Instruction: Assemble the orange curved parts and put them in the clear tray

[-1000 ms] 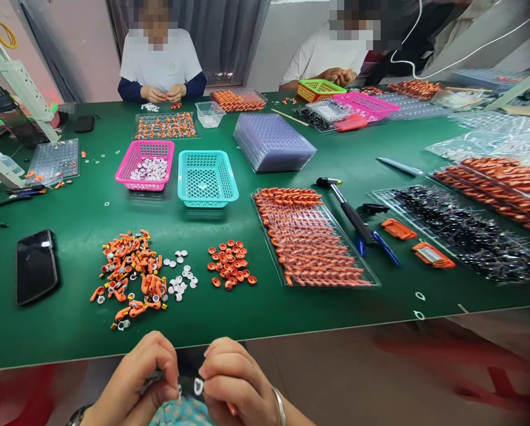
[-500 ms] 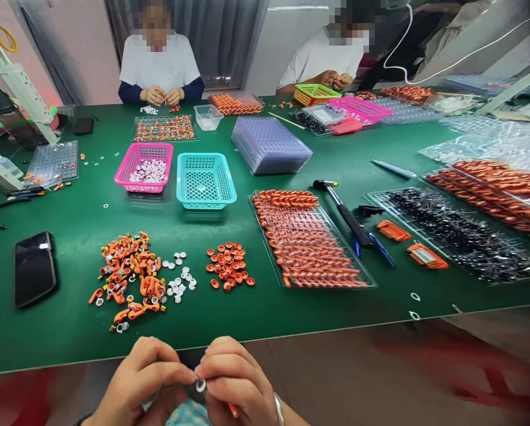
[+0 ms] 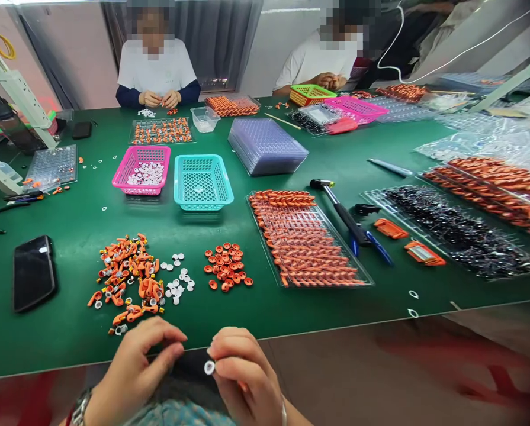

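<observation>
Right hand (image 3: 247, 373) — pinching a small white-rimmed piece (image 3: 209, 367).

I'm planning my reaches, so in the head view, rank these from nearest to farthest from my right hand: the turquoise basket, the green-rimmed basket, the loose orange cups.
From your right hand:
1. Orange cups: just beyond it.
2. Turquoise basket: behind the cups, slightly left.
3. Green-rimmed basket: far side, to the right.
</observation>
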`<state>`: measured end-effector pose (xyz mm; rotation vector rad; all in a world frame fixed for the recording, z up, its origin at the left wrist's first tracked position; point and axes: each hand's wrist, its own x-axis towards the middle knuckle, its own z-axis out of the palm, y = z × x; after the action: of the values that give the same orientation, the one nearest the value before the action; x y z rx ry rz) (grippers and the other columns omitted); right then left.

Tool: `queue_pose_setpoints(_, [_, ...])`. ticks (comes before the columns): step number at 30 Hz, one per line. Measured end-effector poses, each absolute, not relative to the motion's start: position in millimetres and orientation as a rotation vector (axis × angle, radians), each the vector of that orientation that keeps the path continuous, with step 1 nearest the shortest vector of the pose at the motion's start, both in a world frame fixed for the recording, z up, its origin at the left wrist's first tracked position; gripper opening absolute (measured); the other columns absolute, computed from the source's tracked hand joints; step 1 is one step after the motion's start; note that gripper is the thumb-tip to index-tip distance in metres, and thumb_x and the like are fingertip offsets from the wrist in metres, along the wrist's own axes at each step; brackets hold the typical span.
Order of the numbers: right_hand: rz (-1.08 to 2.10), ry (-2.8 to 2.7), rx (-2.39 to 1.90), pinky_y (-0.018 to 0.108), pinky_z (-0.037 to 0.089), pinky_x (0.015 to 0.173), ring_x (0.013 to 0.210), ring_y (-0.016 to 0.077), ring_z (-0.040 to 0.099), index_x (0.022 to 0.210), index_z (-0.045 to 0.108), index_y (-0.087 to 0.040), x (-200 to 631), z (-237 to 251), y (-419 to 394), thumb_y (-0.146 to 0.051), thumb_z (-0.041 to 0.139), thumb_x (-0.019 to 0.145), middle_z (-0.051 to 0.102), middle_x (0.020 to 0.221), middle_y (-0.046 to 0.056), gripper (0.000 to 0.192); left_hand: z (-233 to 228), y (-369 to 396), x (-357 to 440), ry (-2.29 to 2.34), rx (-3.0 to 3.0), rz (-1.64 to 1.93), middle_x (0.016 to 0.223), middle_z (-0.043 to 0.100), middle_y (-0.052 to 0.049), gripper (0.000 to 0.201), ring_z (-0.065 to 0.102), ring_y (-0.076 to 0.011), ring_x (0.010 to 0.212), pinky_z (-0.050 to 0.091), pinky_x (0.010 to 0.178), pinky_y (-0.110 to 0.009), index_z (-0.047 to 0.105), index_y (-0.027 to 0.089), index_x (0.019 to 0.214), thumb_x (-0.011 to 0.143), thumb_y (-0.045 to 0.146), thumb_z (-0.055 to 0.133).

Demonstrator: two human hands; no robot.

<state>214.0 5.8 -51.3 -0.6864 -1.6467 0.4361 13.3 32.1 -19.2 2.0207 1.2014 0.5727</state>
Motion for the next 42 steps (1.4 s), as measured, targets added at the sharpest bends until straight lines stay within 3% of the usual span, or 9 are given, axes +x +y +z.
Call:
queue_pose_setpoints(3, [0.504, -1.599, -0.762, 0.036, 0.055, 0.067, 0.078, 0.0201, 0.060, 0.103, 0.054, -0.020, 216, -52, 4, -0.006, 0.045, 0.093, 0.062, 0.087, 0.008, 0.019, -25, 58, 17, 1.391, 2.344, 0.620, 0.090, 0.070, -0.004, 0.014, 0.063, -0.0212, 0.085, 0.047, 0.077, -0.034, 0.069, 0.021, 0.094, 0.094, 0.022, 0.055])
queue_pose_setpoints(9, [0.556, -1.551, -0.869, 0.031, 0.052, 0.065, 0.075, 0.0181, 0.058, 0.098, 0.053, -0.020, 218, -51, 4, 0.003, 0.048, 0.084, 0.059, 0.083, 0.005, 0.028, -30, 84, 33, 1.578, 2.531, 0.552, 0.083, 0.067, -0.008, 0.008, 0.057, -0.0280, 0.078, 0.039, 0.071, -0.041, 0.073, 0.017, 0.085, 0.086, 0.021, 0.066])
queue_pose_setpoints(19, [0.704, -1.500, -1.052, 0.027, 0.048, 0.065, 0.075, 0.0165, 0.057, 0.093, 0.053, -0.022, 215, -54, 7, -0.006, 0.049, 0.090, 0.057, 0.083, 0.003, 0.017, -35, 77, 36, 1.556, 2.643, 0.705, 0.077, 0.070, -0.006, 0.015, 0.058, -0.0256, 0.074, 0.037, 0.066, -0.039, 0.075, 0.020, 0.082, 0.088, 0.016, 0.061])
queue_pose_setpoints(25, [0.791, -1.497, -1.133, 0.026, 0.046, 0.065, 0.073, 0.0156, 0.056, 0.085, 0.053, -0.021, 210, -49, 17, -0.012, 0.049, 0.091, 0.057, 0.080, 0.001, 0.012, -36, 61, 33, 1.308, 2.531, 0.947, 0.086, 0.077, -0.003, 0.013, 0.068, -0.0197, 0.080, 0.049, 0.075, -0.034, 0.071, 0.020, 0.092, 0.090, 0.015, 0.059])
queue_pose_setpoints(30, [0.855, -1.530, -1.165, 0.025, 0.046, 0.062, 0.069, 0.0150, 0.055, 0.079, 0.054, -0.020, 206, -46, 21, -0.017, 0.051, 0.090, 0.057, 0.075, 0.001, 0.012, -35, 42, 35, 1.225, 2.406, 1.048, 0.087, 0.077, -0.003, 0.013, 0.072, -0.0160, 0.079, 0.057, 0.072, -0.026, 0.069, 0.021, 0.095, 0.090, 0.015, 0.058])
queue_pose_setpoints(42, [0.912, -1.526, -1.248, 0.024, 0.045, 0.058, 0.062, 0.0139, 0.055, 0.072, 0.053, -0.020, 200, -42, 19, -0.016, 0.053, 0.085, 0.056, 0.069, -0.001, 0.014, -37, 24, 36, 1.324, 2.286, 1.059, 0.087, 0.074, -0.003, 0.019, 0.073, -0.0175, 0.076, 0.058, 0.071, -0.025, 0.060, 0.021, 0.103, 0.086, 0.013, 0.061])
